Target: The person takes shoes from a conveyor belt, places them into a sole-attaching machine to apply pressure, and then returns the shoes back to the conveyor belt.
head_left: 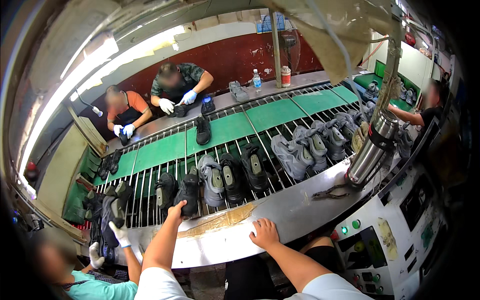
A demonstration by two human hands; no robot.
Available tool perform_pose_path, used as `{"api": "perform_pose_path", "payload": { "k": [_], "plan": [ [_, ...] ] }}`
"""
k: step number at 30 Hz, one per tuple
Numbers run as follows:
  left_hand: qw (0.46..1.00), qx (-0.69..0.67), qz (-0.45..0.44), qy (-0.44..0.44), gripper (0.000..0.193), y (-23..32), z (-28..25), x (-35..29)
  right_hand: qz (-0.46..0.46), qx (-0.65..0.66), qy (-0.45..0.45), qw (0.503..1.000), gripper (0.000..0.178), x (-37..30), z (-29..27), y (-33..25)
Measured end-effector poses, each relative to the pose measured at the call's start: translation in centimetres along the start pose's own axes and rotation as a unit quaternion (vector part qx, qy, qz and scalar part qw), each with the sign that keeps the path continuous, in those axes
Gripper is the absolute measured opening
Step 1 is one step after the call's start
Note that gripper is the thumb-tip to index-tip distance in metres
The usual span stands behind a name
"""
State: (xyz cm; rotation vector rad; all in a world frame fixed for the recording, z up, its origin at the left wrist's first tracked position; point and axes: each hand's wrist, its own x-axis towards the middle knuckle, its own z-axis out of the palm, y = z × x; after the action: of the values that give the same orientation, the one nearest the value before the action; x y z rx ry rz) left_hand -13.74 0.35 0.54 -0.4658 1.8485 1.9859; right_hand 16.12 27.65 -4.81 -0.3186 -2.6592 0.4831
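Observation:
My left hand (pixel 175 212) is closed round the toe of a black sneaker (pixel 187 191), at the near edge of a rack of metal bars. My right hand (pixel 264 233) holds nothing and lies on the steel ledge (pixel 295 207), its fingers apart. To the left of the held sneaker stands another black sneaker (pixel 165 192). On its right are a grey sneaker (pixel 212 181) and two more black ones, the nearer black sneaker (pixel 231 178) and the farther black sneaker (pixel 254 168). Lasts show inside several of them.
A green belt (pixel 270 116) runs behind the rack. Several grey sneakers (pixel 291 156), pliers (pixel 330 193) and a steel flask (pixel 372 147) are at right, above a control panel (pixel 360 245). A co-worker's gloved hand (pixel 120 234) touches shoes at left; gloved co-workers handle shoes across the belt.

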Motion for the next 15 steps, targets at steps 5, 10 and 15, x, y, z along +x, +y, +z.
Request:
{"api": "perform_pose_path", "payload": {
  "k": [5,10,15],
  "plan": [
    [0.991,-0.085,-0.02,-0.103,0.054,-4.4,-8.8,-11.3,0.025,0.082,0.026,0.996,0.034,-0.7,0.7,-0.2],
    [0.959,-0.174,-0.055,-0.215,0.063,-11.9,-8.0,-27.3,0.264,0.585,0.001,0.767,0.038,-3.5,4.7,2.2],
    [0.89,-0.3,-0.186,-0.289,0.063,-20.5,-4.8,-36.1,-0.174,0.243,0.158,0.941,0.045,-7.4,-15.3,-7.2]
  ]
}}
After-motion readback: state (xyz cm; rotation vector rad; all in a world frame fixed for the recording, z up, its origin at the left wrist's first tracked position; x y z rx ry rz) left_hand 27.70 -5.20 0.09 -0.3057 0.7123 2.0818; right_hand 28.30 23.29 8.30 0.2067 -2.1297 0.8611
